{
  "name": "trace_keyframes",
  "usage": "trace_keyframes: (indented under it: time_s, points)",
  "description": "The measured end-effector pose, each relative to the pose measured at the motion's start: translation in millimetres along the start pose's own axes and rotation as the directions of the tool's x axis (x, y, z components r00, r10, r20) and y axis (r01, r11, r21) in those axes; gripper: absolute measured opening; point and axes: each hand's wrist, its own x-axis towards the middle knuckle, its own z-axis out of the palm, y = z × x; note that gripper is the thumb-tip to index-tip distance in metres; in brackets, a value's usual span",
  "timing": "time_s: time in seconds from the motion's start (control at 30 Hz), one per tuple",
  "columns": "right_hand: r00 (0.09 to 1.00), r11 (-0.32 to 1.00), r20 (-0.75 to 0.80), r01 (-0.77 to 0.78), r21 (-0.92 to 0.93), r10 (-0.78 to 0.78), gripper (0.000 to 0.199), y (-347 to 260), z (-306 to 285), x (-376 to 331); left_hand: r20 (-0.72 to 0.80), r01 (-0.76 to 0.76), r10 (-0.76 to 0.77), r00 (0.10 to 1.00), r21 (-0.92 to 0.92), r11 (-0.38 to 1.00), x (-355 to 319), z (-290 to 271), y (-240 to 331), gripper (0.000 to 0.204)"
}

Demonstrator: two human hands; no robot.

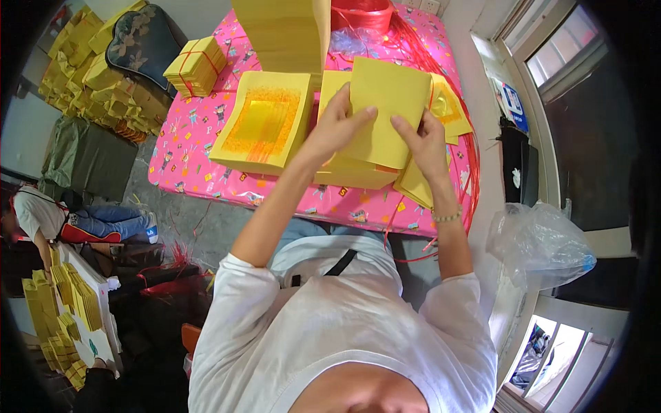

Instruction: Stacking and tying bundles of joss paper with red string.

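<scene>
- I see the worktop (193, 131) under a pink patterned cloth, running away from me toward the far wall.
- A tall pile (282, 31) of yellow paper stands at the far middle of it, with red string (365, 14) bunched just to its right.
- A second person (48, 213) in a white top and jeans sits low at my left, well apart from the worktop, with more yellow paper around them.
- A clear plastic bag (540, 244) hangs at my right, near the window.
- A flat stack (261, 124) with a gold and orange centre lies left of my hands, just beside them.
- A tied bundle (196, 65) sits at the far left of the cloth.
- The sheaf (389, 103) of plain yellow sheets is in front of me, tipped up over another stack (351, 172) near the front edge.
- My left hand (337, 127) has its fingers closed on the sheaf's left edge, thumb on the face.
- My right hand (423, 141) pinches the lower right part of the sheaf, fingers curled in; a bead bracelet (447, 217) is on that wrist.
</scene>
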Motion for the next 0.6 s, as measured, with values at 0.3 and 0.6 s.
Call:
trace_keyframes:
  time_s: [0.3,0.6]
  points:
    - [0.976,0.925,0.042,-0.218,0.311,0.216,0.036,4,-2,9,0.059,0.451,-0.447,0.893,-0.124,0.884,16,-2,7,0.033]
    - [0.972,0.916,0.040,-0.232,0.327,0.232,0.035,1,-1,7,0.044,0.435,-0.433,0.900,-0.135,0.890,19,-1,0,0.029]
